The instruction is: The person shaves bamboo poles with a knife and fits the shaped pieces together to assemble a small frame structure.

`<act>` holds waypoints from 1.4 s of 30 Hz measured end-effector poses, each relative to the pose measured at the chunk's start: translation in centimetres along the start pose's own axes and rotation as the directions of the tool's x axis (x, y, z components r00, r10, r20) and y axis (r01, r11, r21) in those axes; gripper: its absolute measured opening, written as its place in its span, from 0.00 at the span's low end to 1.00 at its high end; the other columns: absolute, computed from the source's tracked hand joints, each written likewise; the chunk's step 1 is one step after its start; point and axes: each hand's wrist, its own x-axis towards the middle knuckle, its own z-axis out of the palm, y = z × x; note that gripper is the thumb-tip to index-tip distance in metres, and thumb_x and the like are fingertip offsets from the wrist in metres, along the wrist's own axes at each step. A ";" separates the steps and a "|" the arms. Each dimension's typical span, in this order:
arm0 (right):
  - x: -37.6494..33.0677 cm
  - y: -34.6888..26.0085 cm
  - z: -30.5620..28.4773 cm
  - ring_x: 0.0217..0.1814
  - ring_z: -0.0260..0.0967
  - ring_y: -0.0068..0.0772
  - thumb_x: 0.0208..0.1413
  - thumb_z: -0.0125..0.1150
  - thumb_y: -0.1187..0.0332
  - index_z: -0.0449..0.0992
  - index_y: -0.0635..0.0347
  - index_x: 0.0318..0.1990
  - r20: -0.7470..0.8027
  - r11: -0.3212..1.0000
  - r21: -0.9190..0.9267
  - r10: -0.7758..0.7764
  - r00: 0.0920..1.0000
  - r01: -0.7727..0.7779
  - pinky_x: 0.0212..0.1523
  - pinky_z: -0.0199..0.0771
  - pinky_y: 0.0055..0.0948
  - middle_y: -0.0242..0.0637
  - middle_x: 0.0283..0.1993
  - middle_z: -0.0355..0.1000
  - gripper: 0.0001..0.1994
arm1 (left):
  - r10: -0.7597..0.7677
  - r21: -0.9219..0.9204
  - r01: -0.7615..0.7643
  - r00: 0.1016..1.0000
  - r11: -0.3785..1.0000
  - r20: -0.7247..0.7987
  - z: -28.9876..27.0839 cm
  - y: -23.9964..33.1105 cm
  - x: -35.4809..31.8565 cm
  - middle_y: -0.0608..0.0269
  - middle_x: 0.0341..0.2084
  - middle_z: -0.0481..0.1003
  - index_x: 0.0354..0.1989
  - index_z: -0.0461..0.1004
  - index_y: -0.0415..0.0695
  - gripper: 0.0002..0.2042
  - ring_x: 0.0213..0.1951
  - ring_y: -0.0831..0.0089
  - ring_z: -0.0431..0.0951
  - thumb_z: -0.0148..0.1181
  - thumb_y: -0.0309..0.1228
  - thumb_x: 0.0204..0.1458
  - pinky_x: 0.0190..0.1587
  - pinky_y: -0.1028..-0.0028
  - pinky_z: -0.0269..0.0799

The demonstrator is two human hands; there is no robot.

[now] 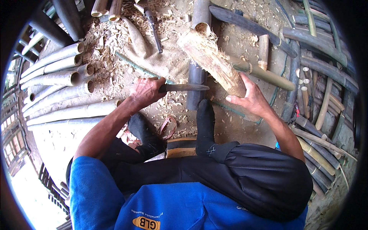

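A knife (pixel 186 87) and a rough piece of wood (pixel 211 57), one in each hand.
In the head view, the left hand (pixel 145 92), left of the centre, is closed around the knife handle; the blade points to the right, across a dark bamboo pole (pixel 197 75). The right hand (pixel 253 97), right of the centre, grips the lower end of the wood, which slants toward the upper middle of the frame. The blade appears apart from it. Judging by its frayed surface and the wood shavings (pixel 104 43) at the upper left, the step seems to be trimming; the next stroke would call for a steady wood and fingers away from the edge.
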 end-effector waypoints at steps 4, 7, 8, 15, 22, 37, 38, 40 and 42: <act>-0.2 0.8 0.2 0.67 0.64 0.50 0.43 0.73 0.53 0.57 0.76 0.66 -0.012 0.999 -0.049 -0.008 1.000 0.008 0.67 0.59 0.37 0.62 0.62 0.66 0.48 | 0.000 -0.011 0.000 1.000 1.000 -0.031 0.4 -0.1 0.1 0.54 0.26 0.77 0.34 0.72 0.45 0.14 0.29 0.53 0.80 0.66 0.40 0.49 0.32 0.55 0.75; -0.4 0.0 0.3 0.64 0.66 0.52 0.43 0.74 0.54 0.59 0.77 0.64 -0.028 0.995 -0.099 -0.004 1.000 0.001 0.65 0.63 0.38 0.61 0.61 0.67 0.46 | -0.049 -0.001 0.049 0.999 0.999 -0.002 0.1 0.3 0.1 0.56 0.28 0.77 0.34 0.73 0.45 0.11 0.30 0.54 0.80 0.64 0.39 0.51 0.32 0.56 0.75; -0.5 -0.5 0.3 0.62 0.68 0.51 0.43 0.74 0.55 0.60 0.76 0.63 -0.012 0.993 -0.117 0.001 1.000 -0.002 0.63 0.65 0.39 0.59 0.59 0.69 0.44 | -0.073 0.006 0.073 0.997 0.997 0.022 -0.2 0.5 0.1 0.56 0.28 0.77 0.34 0.73 0.46 0.10 0.30 0.54 0.80 0.63 0.38 0.53 0.33 0.56 0.76; 3.0 4.6 0.9 0.47 0.75 0.40 0.33 0.80 0.62 0.67 0.62 0.56 0.253 0.533 -0.562 -0.618 0.745 0.633 0.47 0.76 0.38 0.43 0.42 0.73 0.39 | -0.119 0.084 0.114 0.991 0.990 0.064 -0.1 0.4 1.3 0.46 0.23 0.78 0.33 0.77 0.45 0.07 0.26 0.49 0.81 0.55 0.33 0.57 0.31 0.52 0.76; 3.2 1.4 2.4 0.39 0.73 0.31 0.34 0.77 0.61 0.68 0.59 0.48 0.444 0.281 -0.507 -0.725 0.526 0.815 0.38 0.76 0.30 0.34 0.38 0.70 0.32 | -0.096 0.137 0.099 0.995 0.986 -0.030 1.7 -1.0 0.8 0.46 0.22 0.78 0.32 0.76 0.44 0.05 0.25 0.48 0.81 0.55 0.30 0.55 0.30 0.51 0.75; 3.8 2.7 1.4 0.36 0.72 0.33 0.33 0.73 0.60 0.69 0.60 0.42 0.361 0.398 -0.689 -0.537 0.762 0.606 0.33 0.73 0.39 0.35 0.33 0.69 0.27 | -0.016 0.077 0.024 0.994 0.997 -0.109 2.8 -1.8 1.5 0.42 0.24 0.78 0.34 0.73 0.41 0.05 0.25 0.48 0.81 0.50 0.27 0.55 0.27 0.51 0.74; 2.5 1.7 2.4 0.36 0.72 0.33 0.32 0.73 0.60 0.69 0.59 0.42 0.367 0.439 -0.647 -0.538 0.759 0.624 0.33 0.73 0.38 0.35 0.33 0.69 0.27 | -0.035 0.098 0.045 0.994 0.994 -0.102 2.8 -1.5 1.4 0.42 0.25 0.78 0.34 0.72 0.41 0.05 0.26 0.48 0.81 0.50 0.26 0.55 0.27 0.52 0.74; 2.1 0.5 2.5 0.38 0.73 0.33 0.32 0.72 0.61 0.70 0.58 0.44 0.419 0.257 -0.445 -0.787 0.453 0.858 0.39 0.75 0.35 0.38 0.38 0.71 0.28 | -0.037 0.072 0.043 0.995 0.996 -0.093 2.4 -1.5 1.3 0.42 0.25 0.77 0.34 0.72 0.41 0.05 0.26 0.48 0.81 0.50 0.26 0.55 0.27 0.51 0.74; 4.9 4.4 1.1 0.39 0.73 0.32 0.33 0.72 0.61 0.69 0.58 0.47 0.360 0.201 -0.503 -0.835 0.415 0.841 0.39 0.76 0.36 0.38 0.40 0.71 0.29 | -0.004 0.086 0.011 0.996 0.996 -0.090 2.6 -1.0 2.1 0.42 0.25 0.77 0.35 0.72 0.41 0.05 0.26 0.48 0.80 0.50 0.26 0.54 0.27 0.51 0.74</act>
